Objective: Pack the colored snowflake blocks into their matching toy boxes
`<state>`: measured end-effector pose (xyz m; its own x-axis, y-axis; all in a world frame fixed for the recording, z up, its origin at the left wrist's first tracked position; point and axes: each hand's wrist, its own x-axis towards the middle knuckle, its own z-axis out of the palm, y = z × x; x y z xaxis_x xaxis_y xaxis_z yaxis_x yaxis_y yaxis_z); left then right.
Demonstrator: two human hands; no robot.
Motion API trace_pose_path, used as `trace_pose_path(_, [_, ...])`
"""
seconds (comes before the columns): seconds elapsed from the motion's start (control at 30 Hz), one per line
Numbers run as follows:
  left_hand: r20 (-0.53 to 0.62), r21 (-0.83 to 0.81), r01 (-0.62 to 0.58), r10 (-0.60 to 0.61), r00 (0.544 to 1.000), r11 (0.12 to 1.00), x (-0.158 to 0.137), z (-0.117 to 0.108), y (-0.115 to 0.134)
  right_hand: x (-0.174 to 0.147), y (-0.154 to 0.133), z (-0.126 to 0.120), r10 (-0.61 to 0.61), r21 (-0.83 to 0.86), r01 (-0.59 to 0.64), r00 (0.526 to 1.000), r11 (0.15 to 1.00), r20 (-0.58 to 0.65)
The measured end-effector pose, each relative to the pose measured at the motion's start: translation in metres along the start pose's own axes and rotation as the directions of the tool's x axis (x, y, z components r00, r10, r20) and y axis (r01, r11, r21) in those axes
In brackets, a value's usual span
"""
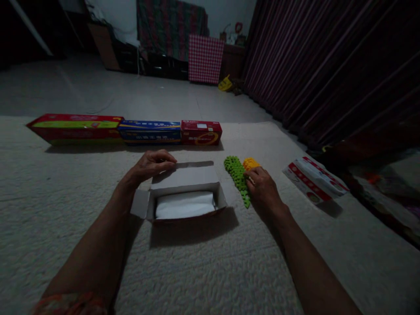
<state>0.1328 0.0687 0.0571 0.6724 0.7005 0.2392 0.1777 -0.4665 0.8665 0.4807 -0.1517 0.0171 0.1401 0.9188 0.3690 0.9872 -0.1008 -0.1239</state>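
Observation:
An open cardboard box (183,180) lies in front of me, its lid flap tipped back and a side flap out to the left. Inside is a white wrapped bundle (185,204). My left hand (154,164) pinches the upper left corner of the lid flap. To the right of the box, a green lattice plastic piece (236,175), tapering to a point towards me, lies on the cloth. My right hand (264,186) closes over an orange lattice piece (251,163), whose near part the hand hides. Its fingertips meet the green piece's right edge.
A row of closed boxes stands beyond: a red and green one (85,127), a blue one (149,132) and a dark red one (201,132). A red and white package (315,180) sits at the right. Pale textured cloth (210,271) covers the surface; a dark curtain (295,65) hangs behind.

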Motion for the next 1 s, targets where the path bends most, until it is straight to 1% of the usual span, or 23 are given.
trace_pose_path(0.17, [-0.019, -0.039, -0.058, 0.057, 0.998, 0.998, 0.000, -0.003, -0.005, 0.000, 0.004, 0.002, -0.026, 0.025, 0.027, 0.999, 0.999, -0.038])
trace_pose_path(0.3, [-0.063, -0.045, -0.146, 0.143, 0.988, 0.988, 0.000, -0.010, -0.004, 0.000, 0.006, 0.004, -0.028, 0.035, 0.029, 0.999, 0.999, -0.024])
trace_pose_path(0.4, [-0.104, -0.007, -0.241, 0.239, 0.965, 0.970, -0.002, -0.017, 0.006, -0.001, 0.005, 0.003, -0.024, 0.043, 0.024, 1.000, 0.999, -0.007])
trace_pose_path(0.5, [-0.101, 0.043, -0.317, 0.320, 0.942, 0.947, -0.006, -0.023, 0.022, -0.003, 0.005, 0.000, -0.023, 0.050, 0.023, 1.000, 0.998, -0.004])
trace_pose_path(0.6, [-0.055, 0.073, -0.295, 0.299, 0.953, 0.953, -0.013, -0.023, 0.035, -0.005, 0.006, -0.002, -0.015, 0.033, 0.015, 1.000, 0.999, -0.008])
trace_pose_path(0.7, [0.073, 0.113, -0.254, 0.247, 0.966, 0.961, -0.022, -0.018, 0.043, -0.005, 0.004, -0.003, -0.005, 0.019, 0.005, 1.000, 1.000, -0.022])
trace_pose_path(0.77, [0.165, 0.158, -0.244, 0.218, 0.962, 0.957, -0.029, -0.014, 0.046, -0.005, 0.001, -0.004, 0.000, 0.013, 0.000, 0.999, 1.000, -0.034])
trace_pose_path(0.8, [0.192, 0.175, -0.244, 0.210, 0.959, 0.954, -0.034, -0.013, 0.046, -0.006, -0.001, -0.004, 0.002, 0.014, -0.002, 0.999, 1.000, -0.039])
trace_pose_path(0.87, [0.208, 0.184, -0.255, 0.216, 0.954, 0.949, -0.042, -0.011, 0.046, -0.007, -0.003, -0.005, 0.010, 0.023, -0.009, 0.999, 1.000, -0.043])
trace_pose_path(1.0, [0.168, 0.173, -0.292, 0.264, 0.950, 0.941, -0.051, -0.011, 0.037, -0.009, 0.001, -0.009, 0.043, 0.058, -0.040, 0.997, 0.998, -0.059])
